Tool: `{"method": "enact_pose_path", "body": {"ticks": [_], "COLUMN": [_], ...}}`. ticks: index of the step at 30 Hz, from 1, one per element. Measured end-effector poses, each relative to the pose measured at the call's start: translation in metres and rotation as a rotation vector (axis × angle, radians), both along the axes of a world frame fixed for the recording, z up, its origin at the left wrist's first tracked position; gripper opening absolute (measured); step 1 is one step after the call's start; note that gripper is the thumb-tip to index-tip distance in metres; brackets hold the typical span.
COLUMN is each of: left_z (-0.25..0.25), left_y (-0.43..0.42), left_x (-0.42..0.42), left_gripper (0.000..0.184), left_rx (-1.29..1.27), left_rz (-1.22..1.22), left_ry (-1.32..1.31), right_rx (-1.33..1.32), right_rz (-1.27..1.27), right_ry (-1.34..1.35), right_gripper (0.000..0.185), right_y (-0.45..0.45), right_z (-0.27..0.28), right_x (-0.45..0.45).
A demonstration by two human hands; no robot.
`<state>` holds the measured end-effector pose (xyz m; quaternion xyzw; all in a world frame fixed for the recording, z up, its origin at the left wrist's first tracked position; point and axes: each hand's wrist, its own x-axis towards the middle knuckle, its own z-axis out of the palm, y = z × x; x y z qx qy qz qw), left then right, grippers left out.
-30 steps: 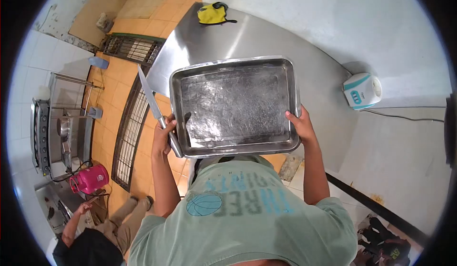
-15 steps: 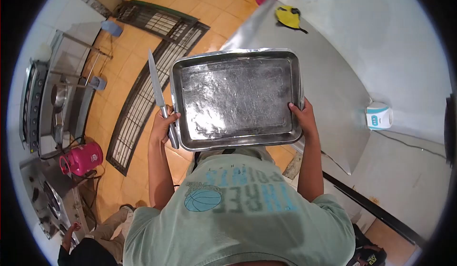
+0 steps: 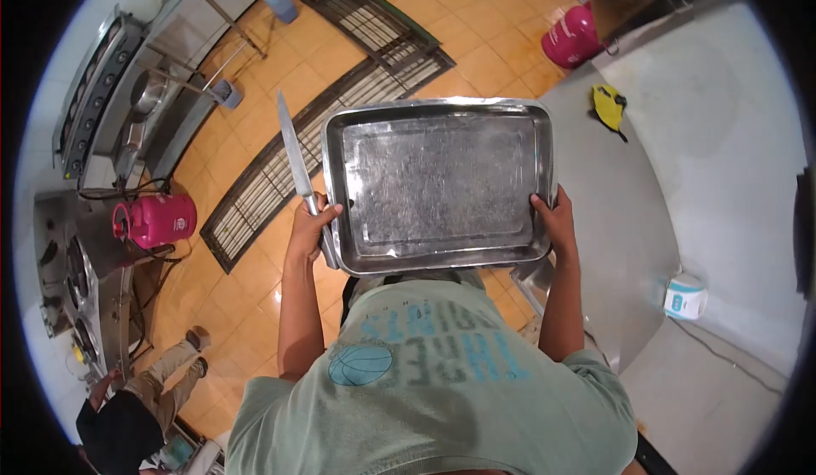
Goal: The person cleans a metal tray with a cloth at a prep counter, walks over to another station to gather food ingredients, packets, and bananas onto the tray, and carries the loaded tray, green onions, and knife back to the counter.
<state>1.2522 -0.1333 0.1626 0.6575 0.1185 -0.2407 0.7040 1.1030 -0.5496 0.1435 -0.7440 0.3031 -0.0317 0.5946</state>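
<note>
We've got the tray (image 3: pixel 442 186) in front, L of the desk (image 3: pixel 629 195), R hand (image 3: pixel 558 222) gripping its R rim, L hand (image 3: pixel 309 230) gripping its L rim + knife (image 3: pixel 294 150) handle. Best: hold lvl w/ even grip, blade pointing fwd, away from our arms.

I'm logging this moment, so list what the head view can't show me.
All head view:
- Underside of the tray: faces away.
- Most fingers of the right hand: behind the tray.
- Part of the knife handle: covered by the left hand.
- Small print on the white-and-teal appliance: too small.
</note>
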Motion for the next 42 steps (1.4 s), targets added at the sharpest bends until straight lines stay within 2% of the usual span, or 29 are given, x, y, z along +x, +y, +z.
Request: {"method": "enact_pose_path", "body": {"ticks": [6,12,15,18,21,26,30,32,33,36,39,40,42], "left_z": [-0.014,-0.002,-0.008,-0.016,-0.021,0.000,-0.009,0.001,0.001,0.005,0.029,0.023,0.025], "left_y": [0.006,0.077,0.112,0.150,0.200,0.265,0.322,0.337,0.344,0.344,0.351,0.370,0.391], "left_x": [0.021,0.043,0.061,0.078,0.114,0.143,0.150,0.136,0.128,0.108,0.062,0.049,0.031], "left_gripper": [0.037,0.034,0.034,0.034,0.035,0.033,0.033,0.032,0.032,0.031,0.030,0.028,0.027], "left_rx": [-0.013,0.037,-0.033,-0.008,0.069,0.063,0.097,0.116,0.118,0.174,0.274,0.209,0.221], "left_rz": [0.068,0.218,0.174,0.141,0.034,-0.058,-0.156,-0.166,-0.168,-0.162,-0.127,-0.136,-0.148], "left_ry": [-0.008,0.031,0.026,0.057,0.012,0.055,0.009,0.030,0.006,-0.074,-0.078,-0.086,-0.063], "right_rx": [0.029,0.027,0.013,-0.091,-0.025,0.067,-0.054,-0.213,0.040,0.077,-0.013,-0.002,0.004], "right_rz": [0.116,0.229,0.195,0.149,0.040,-0.079,-0.088,-0.028,-0.107,-0.150,-0.104,-0.084,-0.040], "right_ry": [0.006,-0.065,-0.026,-0.042,-0.014,-0.073,0.002,-0.018,0.002,-0.033,0.054,0.156,0.038], "right_gripper": [0.040,0.039,0.039,0.041,0.045,0.041,0.043,0.044,0.044,0.045,0.044,0.042,0.041], "right_y": [-0.018,0.050,0.084,0.126,0.186,0.282,0.333,0.358,0.367,0.373,0.371,0.381,0.403], "right_z": [-0.020,-0.037,-0.032,-0.038,-0.035,-0.007,-0.031,-0.031,-0.029,-0.034,-0.043,-0.027,-0.005], "right_x": [0.066,0.132,0.144,0.133,0.123,0.110,0.085,0.072,0.059,0.044,0.010,0.003,-0.004]}}
